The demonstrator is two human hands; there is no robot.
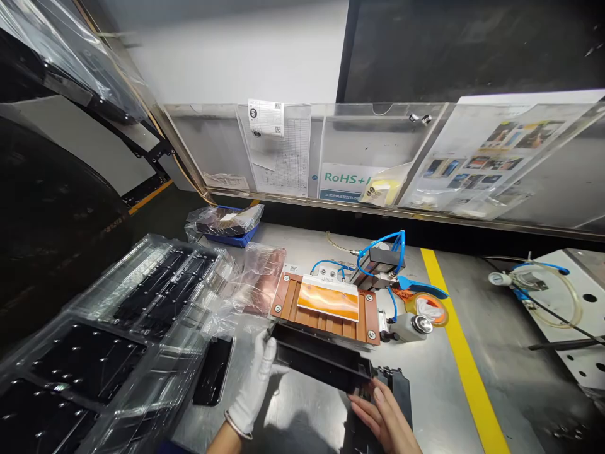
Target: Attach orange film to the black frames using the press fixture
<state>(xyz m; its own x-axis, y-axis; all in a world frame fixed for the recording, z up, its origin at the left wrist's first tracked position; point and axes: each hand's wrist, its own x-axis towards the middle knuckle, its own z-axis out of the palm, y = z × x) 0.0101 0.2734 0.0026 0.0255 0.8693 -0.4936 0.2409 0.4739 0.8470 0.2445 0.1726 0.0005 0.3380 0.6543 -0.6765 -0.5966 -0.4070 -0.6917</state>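
A long black plastic housing [321,362], open on top like a shallow box, is held between both my hands in front of a brown clamping fixture [290,299]. Wearing a white glove, my left hand [255,378] grips the housing's left end. At its right end, the bare fingers of my right hand [380,413] pinch the lower corner. An orange-patterned sheet [328,299] lies on top of the fixture. Other black plastic parts [397,391] lie beyond and under my right hand, partly hidden by it.
Clear plastic trays [165,359] with black parts fill the left side. A black phone [212,372] lies beside my left hand. To the right are a white bottle [411,326], an orange tape roll [437,309], blue air hoses [401,246] and a yellow floor-style stripe [456,353].
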